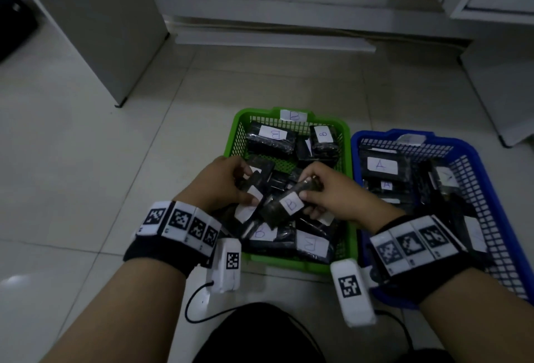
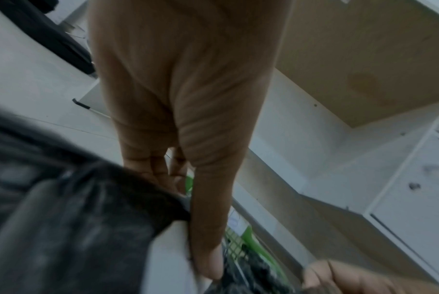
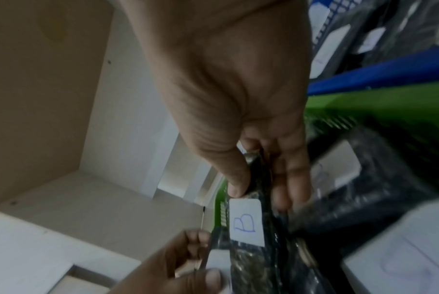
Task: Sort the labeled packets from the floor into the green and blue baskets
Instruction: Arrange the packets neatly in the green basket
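Far left you've got a white cabinet panel (image 1: 95,24) standing on the tiled floor (image 1: 72,143), well apart from the baskets. Your left hand (image 1: 219,186) is over the near-left part of the green basket (image 1: 235,134), thumb and fingers curled round a dark packet w/ a white label (image 1: 254,190); in the left wrist view the thumb (image 2: 208,228) presses along that pkt's label edge, letter not readable there. Just beside it, your right hand (image 1: 332,192) pinches another dark packet marked B (image 1: 290,203), thumb on top near the label, fingers underneath; the right wrist view shows the same pinch w/ the B label (image 3: 245,220) facing the cam. Both held pkts sit above the green basket's pile, touching or nearly touching each other, can't tell which. The green basket carries a B tag (image 1: 293,115) on its far rim and holds more dark pkts w/ B labels, e.g. one at the back (image 1: 273,134) and one at the front (image 1: 261,232). To the right, touching or just beside it, the blue basket (image 1: 474,154) holds dark pkts labelled A (image 1: 381,164); its own rim tag (image 1: 410,139) is too blurred to read. Marker bands wrap both wrists, w/ a cable (image 1: 199,305) trailing near your left forearm.
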Available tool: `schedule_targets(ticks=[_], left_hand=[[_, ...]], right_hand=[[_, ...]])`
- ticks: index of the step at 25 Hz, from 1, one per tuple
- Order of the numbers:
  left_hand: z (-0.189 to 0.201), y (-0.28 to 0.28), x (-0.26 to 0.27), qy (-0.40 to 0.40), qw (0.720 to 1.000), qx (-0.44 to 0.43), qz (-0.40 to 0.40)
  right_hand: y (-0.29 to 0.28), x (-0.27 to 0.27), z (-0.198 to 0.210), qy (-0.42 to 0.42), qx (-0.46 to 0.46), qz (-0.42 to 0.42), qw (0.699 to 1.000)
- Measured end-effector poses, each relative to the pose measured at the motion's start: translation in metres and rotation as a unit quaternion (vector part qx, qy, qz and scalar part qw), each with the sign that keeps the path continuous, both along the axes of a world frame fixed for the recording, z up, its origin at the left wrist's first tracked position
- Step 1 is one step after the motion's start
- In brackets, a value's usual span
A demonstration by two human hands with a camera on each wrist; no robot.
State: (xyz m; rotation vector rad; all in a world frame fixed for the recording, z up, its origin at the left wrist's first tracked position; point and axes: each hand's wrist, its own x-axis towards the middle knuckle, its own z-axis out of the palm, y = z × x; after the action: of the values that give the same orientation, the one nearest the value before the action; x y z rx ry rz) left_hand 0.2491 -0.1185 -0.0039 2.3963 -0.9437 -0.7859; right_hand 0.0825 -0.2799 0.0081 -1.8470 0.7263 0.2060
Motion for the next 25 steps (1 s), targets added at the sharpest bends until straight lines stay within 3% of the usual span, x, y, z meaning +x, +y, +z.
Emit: schedule_targets(ticks=[5,9,14,17,20,22,25], left_hand=[[0.009,-0.005,0.000,0.116,0.984,-0.095,0.094],[0.011,-0.013,-0.005,0.190,0.961,-0.169,0.105],[0.004,-0.015,-0.008,0.216,0.951,-0.165,0.147],[0.006,-0.015,-0.006,0.158,0.966,-0.162,0.126],[0.000,-0.011,0.008,0.006,0.974,-0.158,0.159],[-0.008,-0.007,0.018,-0.022,0.981,-0.108,0.158],[-0.022,-0.005,0.021,-0.054,0.996,0.008,0.074]], right_hand=[[0.002,0.010,0.012,-0.037,0.047,0.042,0.997],[0.010,0.028,0.002,-0.061,0.014,0.046,0.997],[0.016,0.034,-0.004,-0.112,0.202,-0.054,0.971],[0.007,0.038,-0.007,-0.120,0.181,-0.094,0.972],[-0.008,0.040,-0.004,-0.134,0.051,-0.117,0.983],[-0.007,0.040,-0.002,-0.137,-0.035,-0.071,0.987],[0.004,0.040,-0.009,-0.100,-0.079,0.058,0.990]])
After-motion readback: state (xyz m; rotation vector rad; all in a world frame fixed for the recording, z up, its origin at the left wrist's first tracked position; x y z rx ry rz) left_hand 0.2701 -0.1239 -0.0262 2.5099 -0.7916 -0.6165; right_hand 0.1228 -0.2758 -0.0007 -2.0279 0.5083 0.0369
